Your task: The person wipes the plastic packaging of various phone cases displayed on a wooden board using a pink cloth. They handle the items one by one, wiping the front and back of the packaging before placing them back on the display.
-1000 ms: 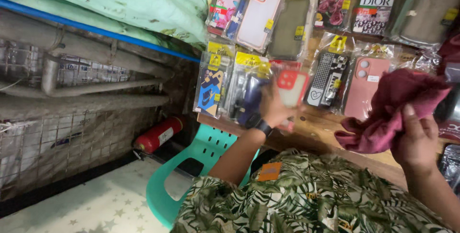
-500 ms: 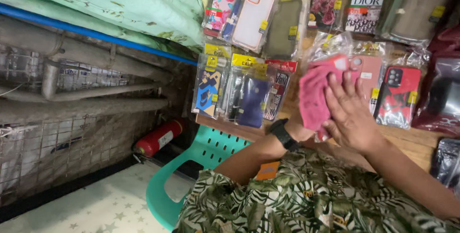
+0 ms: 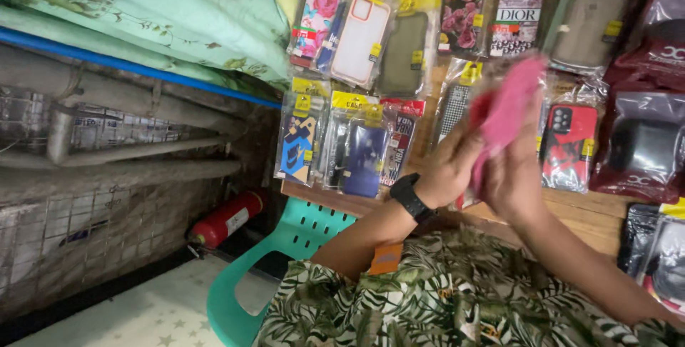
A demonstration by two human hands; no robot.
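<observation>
Both hands are up in front of the display wall, pressed together around a pink cloth (image 3: 508,108). The left hand (image 3: 451,168), with a black watch (image 3: 412,197) on its wrist, sits against one side of it, and the right hand (image 3: 515,175) closes in on the other, so the cloth is sandwiched between the palms and pokes up above the fingers. It's blurry, so I can't tell how tight the grip is.

Behind the hands, a wooden board (image 3: 571,208) is packed with phone cases in clear plastic sleeves, most with yellow tags on top. Top row: a floral pink one (image 3: 317,22), a pale one with an orange rim (image 3: 359,33), a dark olive one (image 3: 403,51) and a dark rose-print one (image 3: 462,15). Lower row: a blue one (image 3: 364,158) and a red-and-black one (image 3: 569,143) just right of the hands. Glossy maroon pouches (image 3: 646,147) hang at the far right.

Not much elbow room, since the cases run nearly edge to edge. Below the board stand a teal plastic chair (image 3: 285,243) and a red fire extinguisher (image 3: 227,220) lying by a wire-mesh wall (image 3: 85,240). The floor (image 3: 143,315) is pale with small stars. Green floral fabric (image 3: 164,11) drapes the upper left.
</observation>
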